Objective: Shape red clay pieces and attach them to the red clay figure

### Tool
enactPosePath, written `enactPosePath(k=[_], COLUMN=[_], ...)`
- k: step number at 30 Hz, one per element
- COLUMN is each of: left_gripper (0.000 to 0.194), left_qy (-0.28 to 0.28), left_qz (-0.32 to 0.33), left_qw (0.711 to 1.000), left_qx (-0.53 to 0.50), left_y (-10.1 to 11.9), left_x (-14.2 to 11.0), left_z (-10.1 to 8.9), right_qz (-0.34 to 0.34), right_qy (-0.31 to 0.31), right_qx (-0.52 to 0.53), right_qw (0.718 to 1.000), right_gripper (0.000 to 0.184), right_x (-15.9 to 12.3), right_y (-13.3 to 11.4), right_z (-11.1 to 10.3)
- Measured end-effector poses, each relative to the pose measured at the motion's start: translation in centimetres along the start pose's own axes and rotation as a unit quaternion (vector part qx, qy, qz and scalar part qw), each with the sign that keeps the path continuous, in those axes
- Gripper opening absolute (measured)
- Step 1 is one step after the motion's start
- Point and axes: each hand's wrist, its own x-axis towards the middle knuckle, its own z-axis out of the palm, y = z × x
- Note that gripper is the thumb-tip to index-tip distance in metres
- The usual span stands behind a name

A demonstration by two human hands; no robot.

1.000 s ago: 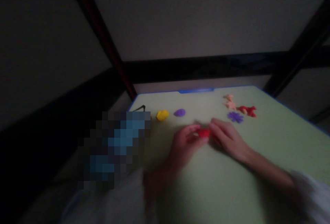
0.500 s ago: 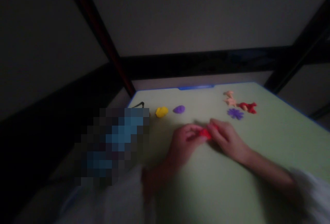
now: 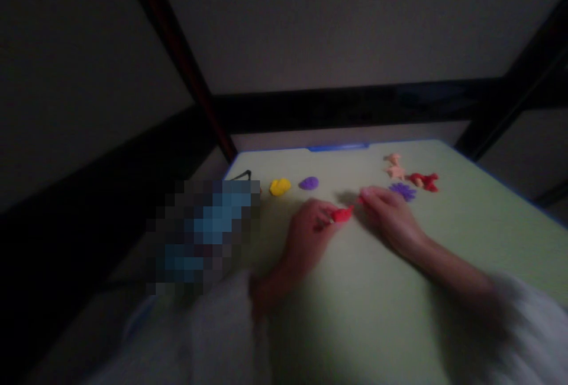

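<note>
L hand point(image 3: 308, 234), half-curled, pinches a red clay piece point(image 3: 341, 215) above pale-green counter point(image 3: 355, 314); R hand point(image 3: 390, 216), closed around a small red bit point(image 3: 362, 199), is just beside. Beyond: yellow clay lump point(image 3: 280, 187), purple clay oval point(image 3: 309, 183); nr R hand, purple flower shape point(image 3: 403, 191) w/ pink figure point(image 3: 396, 171) & red-pink figure point(image 3: 429, 182).

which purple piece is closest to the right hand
The spiky purple piece, just beyond the right hand; the rounded purple lump lies farther left, near the yellow lump.

Pixelated patch point(image 3: 213, 225), left: contents unreadable. Red lump point(image 3: 342, 215) part-hidden by left hand point(image 3: 308, 234); red bit point(image 3: 361, 199) at right hand point(image 3: 390, 219) too small to identify.
</note>
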Motion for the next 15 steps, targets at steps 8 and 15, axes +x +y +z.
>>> enactPosePath(k=[8,15], left_gripper=[0.017,0.013], left_qy=[0.021,-0.020], left_qz=[0.080,0.002], left_qw=[0.975,0.968], left_qx=[0.207,0.251], left_y=[-0.3,-2.0], left_x=[0.7,0.9], left_z=[-3.5,-5.7], right_qz=[0.018,0.004], right_qy=[0.002,-0.065], right_qx=[0.115,0.073], right_qw=[0.993,0.995], right_gripper=[0.013,0.019], right_x=[1.1,0.0], right_y=[0.3,0.3], right_z=[-1.5,-0.4])
